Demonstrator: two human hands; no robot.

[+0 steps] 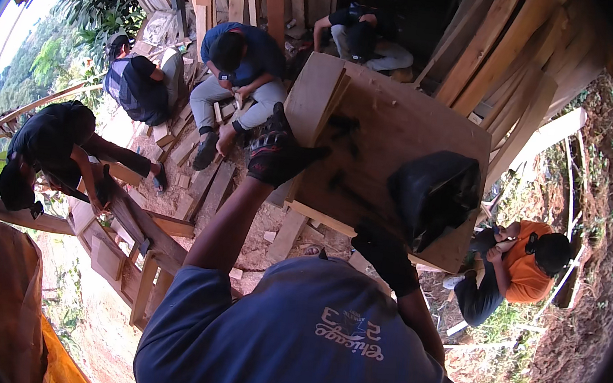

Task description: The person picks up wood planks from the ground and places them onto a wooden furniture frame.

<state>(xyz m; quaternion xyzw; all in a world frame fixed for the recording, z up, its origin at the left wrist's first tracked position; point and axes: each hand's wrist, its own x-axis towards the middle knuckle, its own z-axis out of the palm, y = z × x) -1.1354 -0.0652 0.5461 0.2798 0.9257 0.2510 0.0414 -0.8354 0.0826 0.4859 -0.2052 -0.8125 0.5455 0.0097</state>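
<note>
My left hand [277,150], in a dark glove with red marks, is open. Its thumb points right and its fingers reach up beside a pale wooden plank [311,92] along the left side of a wooden table [402,116]. In a black glove, my right hand [386,260] lies at the table's near edge, fingers stretched out to the upper left, seemingly holding nothing. Just beyond it, a black plastic bag [435,193] rests on the tabletop. A dark hammer-like tool [350,193] and another dark object [344,126] lie in shade, too dim to make out well.
Several people sit or bend over wood around me, including one in dark blue [242,60] ahead and one in orange [532,261] at right. Wood offcuts [287,235] litter the ground. Long boards [493,51] lean at the back. A timber frame [143,242] stands at left.
</note>
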